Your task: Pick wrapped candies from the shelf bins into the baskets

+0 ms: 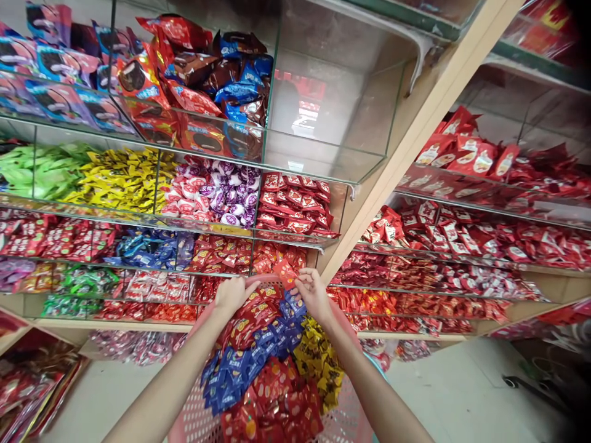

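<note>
We have both hands at the far edge of a pink basket [185, 409], held apart from each other. Our right hand [314, 295] is closed on a red packet [285, 274], pinching it between thumb and fingers above the basket's far side, just in front of the glass-fronted compartments. Our left hand [232, 295] lies at the far rim, left of that packet; we cannot tell how firmly its fingers are closed, or on what. Below, the basket carries loose heaps of red packets [277, 397], blue packets [240, 369] and yellow packets [322, 363]. We judge the fingertip pinch to be the weak point: the wrapper looks slick, so a loose hold could let it slide into the basket among similar red ones. If our left hand bears down on the rim, the basket could tip and the heaps shift, mixing colours or spilling over. Reaching too far forward, we could knock our knuckles on the glass shelf edge [295, 236] or sweep out packets lying behind it.
</note>
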Available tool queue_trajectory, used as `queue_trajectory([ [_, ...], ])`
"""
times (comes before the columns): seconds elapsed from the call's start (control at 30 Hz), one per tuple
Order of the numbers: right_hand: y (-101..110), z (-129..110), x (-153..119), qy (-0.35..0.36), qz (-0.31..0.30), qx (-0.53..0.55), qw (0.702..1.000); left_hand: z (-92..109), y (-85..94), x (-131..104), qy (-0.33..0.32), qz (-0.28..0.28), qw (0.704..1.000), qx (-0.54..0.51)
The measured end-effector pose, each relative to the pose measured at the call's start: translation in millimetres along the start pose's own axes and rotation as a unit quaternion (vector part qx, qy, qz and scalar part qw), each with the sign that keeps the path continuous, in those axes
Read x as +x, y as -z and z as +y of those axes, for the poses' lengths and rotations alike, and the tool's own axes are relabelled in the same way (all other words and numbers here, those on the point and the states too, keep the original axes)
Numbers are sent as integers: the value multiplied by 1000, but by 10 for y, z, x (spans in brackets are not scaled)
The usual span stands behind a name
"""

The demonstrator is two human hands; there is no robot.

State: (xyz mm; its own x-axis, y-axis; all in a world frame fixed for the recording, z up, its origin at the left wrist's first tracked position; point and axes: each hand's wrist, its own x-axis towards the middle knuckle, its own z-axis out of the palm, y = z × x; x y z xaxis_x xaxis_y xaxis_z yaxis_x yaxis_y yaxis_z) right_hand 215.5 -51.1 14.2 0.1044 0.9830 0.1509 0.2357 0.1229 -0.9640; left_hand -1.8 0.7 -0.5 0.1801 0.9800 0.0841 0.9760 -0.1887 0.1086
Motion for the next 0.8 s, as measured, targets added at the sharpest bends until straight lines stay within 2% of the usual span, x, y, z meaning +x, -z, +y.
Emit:
queue_trajectory([
  [0.33,-1,99,-22,-29,-6,145,989,0,-11,10,1,0,1000,-1],
  [0.63,-86,80,-56,39,-2,153,987,2,-7,17,10,-12,1000,-4],
  [0.8,-108,49,-88,21,-12,165,986,1,4,13,12,-15,1000,-1],
])
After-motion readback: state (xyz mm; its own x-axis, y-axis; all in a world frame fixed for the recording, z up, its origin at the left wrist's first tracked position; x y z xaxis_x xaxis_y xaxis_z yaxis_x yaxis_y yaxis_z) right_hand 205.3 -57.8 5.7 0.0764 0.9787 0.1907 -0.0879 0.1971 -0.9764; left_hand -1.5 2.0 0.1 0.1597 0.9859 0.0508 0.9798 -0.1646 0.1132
